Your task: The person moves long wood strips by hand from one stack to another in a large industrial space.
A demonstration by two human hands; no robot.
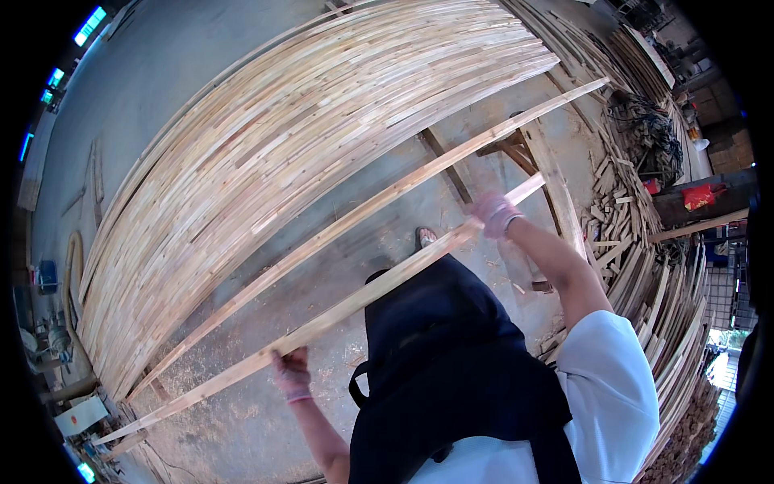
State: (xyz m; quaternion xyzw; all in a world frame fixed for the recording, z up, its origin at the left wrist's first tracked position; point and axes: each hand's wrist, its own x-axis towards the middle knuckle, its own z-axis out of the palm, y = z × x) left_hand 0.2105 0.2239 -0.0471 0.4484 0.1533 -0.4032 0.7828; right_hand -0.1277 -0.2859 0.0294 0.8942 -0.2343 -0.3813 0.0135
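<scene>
A long pale wooden strip (379,290) slants across in front of my body, from the lower left up to the right. My right hand (493,214), in a thin pinkish glove, is closed around it near its right end. Further left, my left hand (292,373), gloved the same way, grips the strip's near edge with bent fingers. Beyond it and roughly parallel lies a second long strip (439,164), apart from both hands. Past that spreads a wide layer of many narrow wooden strips (322,137), laid side by side.
A wooden trestle (556,177) stands by my right hand. Offcuts (613,194) and stacked slats (661,315) lie along the right side, near tangled dark cables (649,133) and a red bag (701,196). A hose (74,298) and machinery sit at far left. Sawdust covers the floor.
</scene>
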